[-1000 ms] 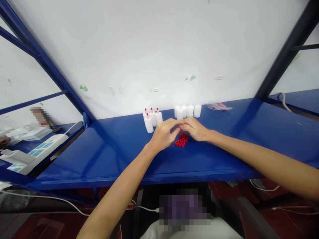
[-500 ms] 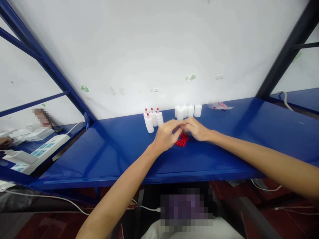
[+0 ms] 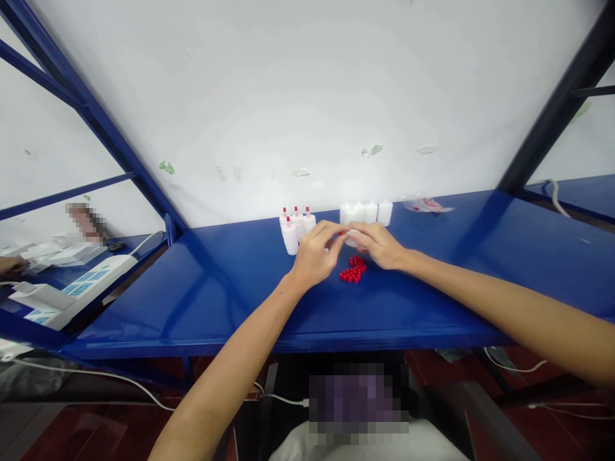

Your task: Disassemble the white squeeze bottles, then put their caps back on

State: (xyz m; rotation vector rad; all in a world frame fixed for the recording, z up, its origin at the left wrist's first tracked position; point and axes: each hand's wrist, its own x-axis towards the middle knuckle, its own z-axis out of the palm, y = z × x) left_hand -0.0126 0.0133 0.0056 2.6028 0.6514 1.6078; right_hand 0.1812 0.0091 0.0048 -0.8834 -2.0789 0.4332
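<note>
A small white bottle [image 3: 354, 238] lies tilted in my right hand [image 3: 381, 245], whose fingers are wrapped round it. My left hand [image 3: 314, 254] pinches at the bottle's left end, where a bit of red shows at the fingertips; it looks like a red cap, mostly hidden. Below both hands a cluster of small red caps [image 3: 353, 271] is spread on the blue table. Beyond my left hand stand several white bottles with red tips [image 3: 291, 235]. Past my right hand is a group of white bottles [image 3: 369, 213] with no red on them.
A clear plastic bag with red bits [image 3: 427, 205] rests on the blue table [image 3: 230, 301] near the wall. At the left stand a white power strip [image 3: 86, 288] and white boxes [image 3: 72, 256], with another person's hand [image 3: 13, 265] by them. Blue posts [image 3: 110, 134] rise at the side.
Both hands have turned and parted slightly, so the white bottle between them now shows. More of the red caps below is uncovered. The view has shifted a little.
</note>
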